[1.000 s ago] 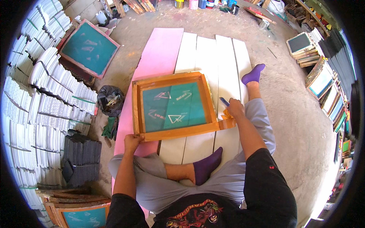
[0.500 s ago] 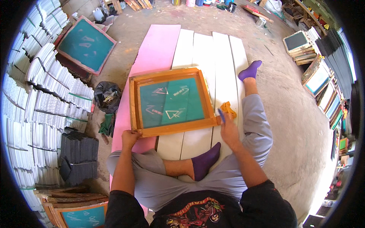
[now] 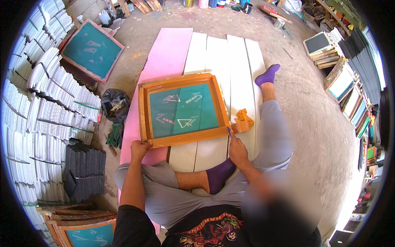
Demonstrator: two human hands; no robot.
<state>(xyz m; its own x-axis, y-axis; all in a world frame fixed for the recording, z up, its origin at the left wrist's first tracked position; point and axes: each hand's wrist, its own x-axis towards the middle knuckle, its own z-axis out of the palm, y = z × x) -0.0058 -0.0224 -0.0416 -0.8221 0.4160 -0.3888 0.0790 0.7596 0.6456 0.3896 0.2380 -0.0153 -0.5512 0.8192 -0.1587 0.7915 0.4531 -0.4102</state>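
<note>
A wooden screen-printing frame [image 3: 187, 140] with green mesh and pale printed shapes lies in front of me on white and pink boards. My left hand [image 3: 140, 150] grips its near left corner, fingers closed on the wood. My right hand [image 3: 238, 151] is closed around a slim blue tool [image 3: 228, 131], whose tip is at the frame's near right corner; its exact kind is too small to tell. Just right of that corner is brown tape [image 3: 240, 126], touching or very close to the wood. Behind the tape lies a crumpled orange-yellow cloth [image 3: 245, 115].
Stacks of white sheets [image 3: 49, 107] and a dark stack [image 3: 85, 166] line the left. A black bag [image 3: 116, 105] stands beside the pink board [image 3: 170, 49]. Another green screen [image 3: 92, 50] leans at far left. More frames [image 3: 343, 80] lean along the right. My legs flank the boards.
My right hand has moved left and toward me with the blue tool, from over the brown tape to the frame's near right corner. The left hand keeps its grip on the frame.
</note>
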